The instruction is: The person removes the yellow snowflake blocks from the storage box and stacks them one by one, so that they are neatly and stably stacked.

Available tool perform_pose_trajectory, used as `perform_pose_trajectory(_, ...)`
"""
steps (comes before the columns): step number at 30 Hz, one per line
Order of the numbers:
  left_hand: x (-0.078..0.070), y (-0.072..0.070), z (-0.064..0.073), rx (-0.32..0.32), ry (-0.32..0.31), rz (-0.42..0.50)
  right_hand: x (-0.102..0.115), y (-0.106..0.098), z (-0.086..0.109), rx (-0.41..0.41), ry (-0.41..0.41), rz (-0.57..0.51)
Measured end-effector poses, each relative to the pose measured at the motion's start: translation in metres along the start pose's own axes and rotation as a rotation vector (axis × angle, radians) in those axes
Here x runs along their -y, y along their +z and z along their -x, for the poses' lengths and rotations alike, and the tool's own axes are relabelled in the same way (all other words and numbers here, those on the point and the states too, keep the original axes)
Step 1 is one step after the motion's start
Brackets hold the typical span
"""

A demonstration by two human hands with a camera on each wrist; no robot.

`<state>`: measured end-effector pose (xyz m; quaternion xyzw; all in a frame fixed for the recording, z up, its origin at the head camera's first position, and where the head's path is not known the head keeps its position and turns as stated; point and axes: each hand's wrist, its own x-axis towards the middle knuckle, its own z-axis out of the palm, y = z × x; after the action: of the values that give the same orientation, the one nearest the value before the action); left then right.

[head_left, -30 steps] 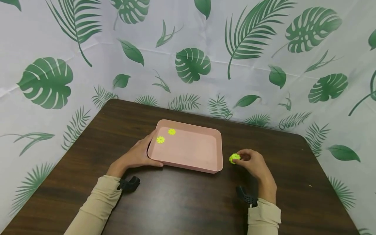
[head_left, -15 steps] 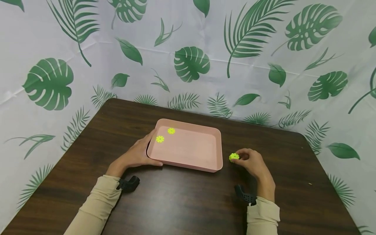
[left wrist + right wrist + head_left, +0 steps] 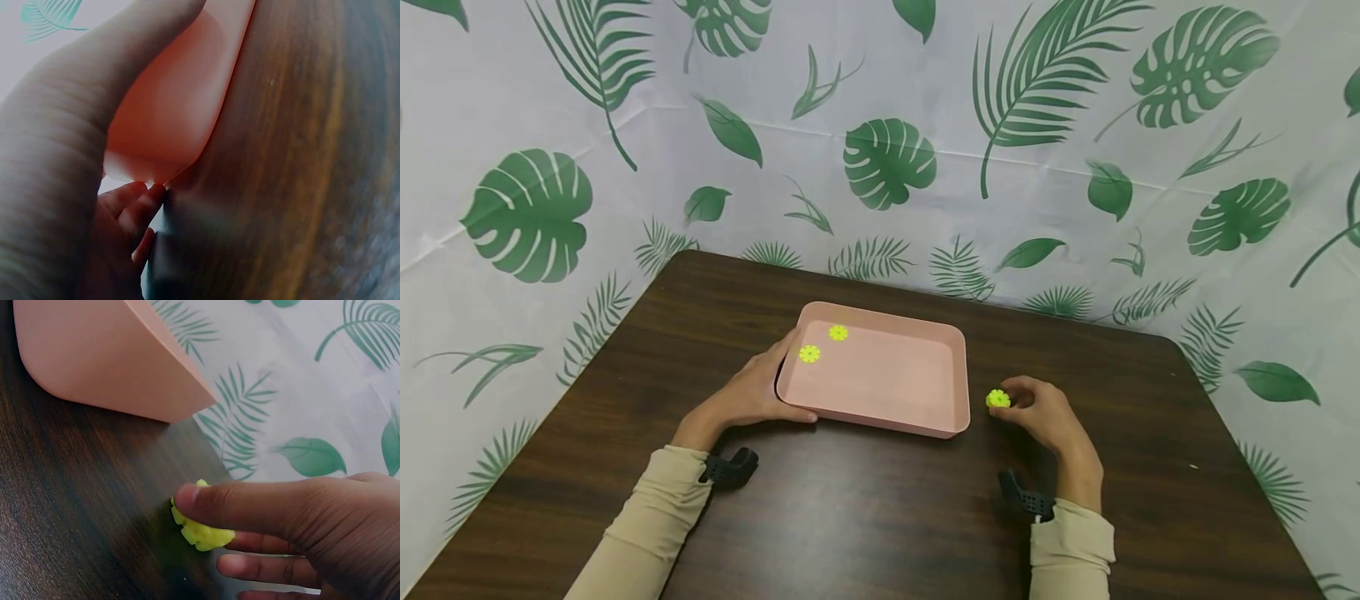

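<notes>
My left hand holds a shallow pink tray by its left end, thumb along the front wall and fingers at the left wall. In the left wrist view the fingertips sit low against the tray's corner. Two yellow-green notched flower-shaped discs lie flat inside the tray: one disc farther back, another disc nearer the left hand. Right of the tray, my right hand pinches a small stack of the same flower-shaped discs between thumb and fingers, close over the table. The thumb covers part of the stack.
Both hands are over a dark wood-grain table. Behind it hangs a white cloth printed with green leaves. A tiny pale speck lies on the table at the right.
The discs in my right hand have turned from tilted and uneven to a flatter, more even stack. The left hand and the tray stay in place; the head view shifts slightly.
</notes>
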<state>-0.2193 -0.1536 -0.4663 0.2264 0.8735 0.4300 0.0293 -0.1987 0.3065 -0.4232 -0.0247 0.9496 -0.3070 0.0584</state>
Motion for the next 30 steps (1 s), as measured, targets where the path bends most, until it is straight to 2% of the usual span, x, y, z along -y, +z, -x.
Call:
perform_pose_trajectory(9, 0.006, -0.005, -0.009, 0.015, 0.005, 0.024, 0.004, 0.003, -0.01, 0.02, -0.037, 0.012)
perform_pose_trajectory(15, 0.012, -0.008, -0.016, 0.028, 0.012, 0.015, 0.006, 0.005, -0.013, 0.011, -0.034, 0.021)
perform_pose_trajectory(30, 0.013, -0.005, -0.015, 0.026, 0.011, 0.019, 0.01, 0.003, -0.008, 0.017, -0.029, 0.027)
